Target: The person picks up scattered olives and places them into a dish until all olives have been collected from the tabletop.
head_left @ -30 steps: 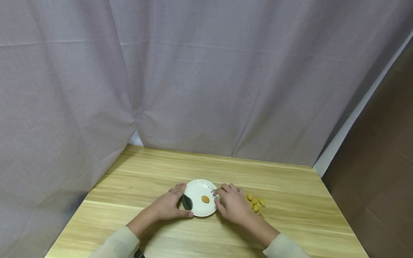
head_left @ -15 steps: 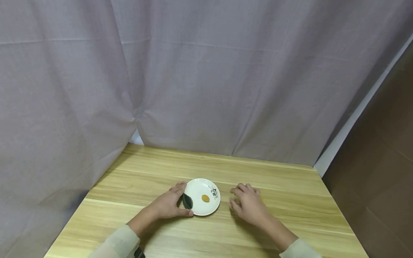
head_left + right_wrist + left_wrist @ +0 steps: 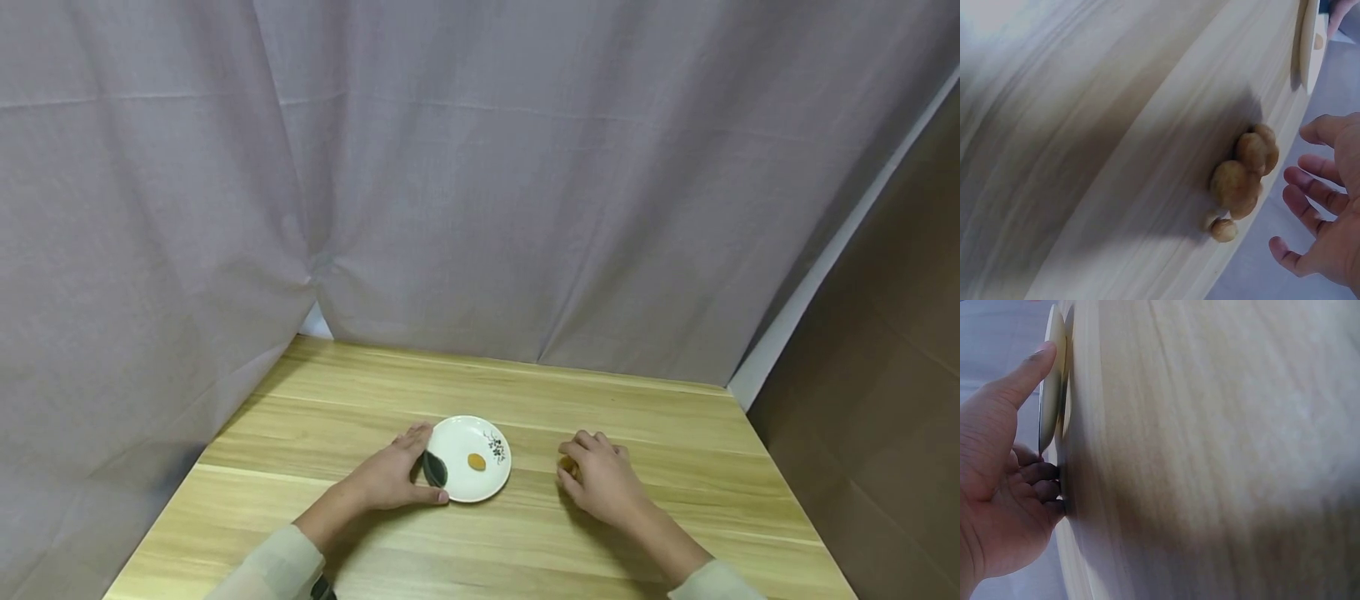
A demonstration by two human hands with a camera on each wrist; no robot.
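A small white plate with a dark green leaf shape and a branch pattern lies on the table. One small yellow-orange oval fruit sits near its middle. My left hand holds the plate's left rim between thumb and fingers; the left wrist view shows the thumb along the edge. To the right of the plate, my right hand hovers over several similar fruits, fingers spread and loosely bent. Those fruits lie clustered on the wood, mostly hidden beneath the hand in the head view.
The light wooden table extends around the plate on all sides. A grey curtain hangs along its back and left, and a brown cloth panel stands at the right.
My right hand has moved away from the plate's right rim, rightward to above the fruit cluster, now covering it. The left hand, the plate and the fruit on it have stayed put.
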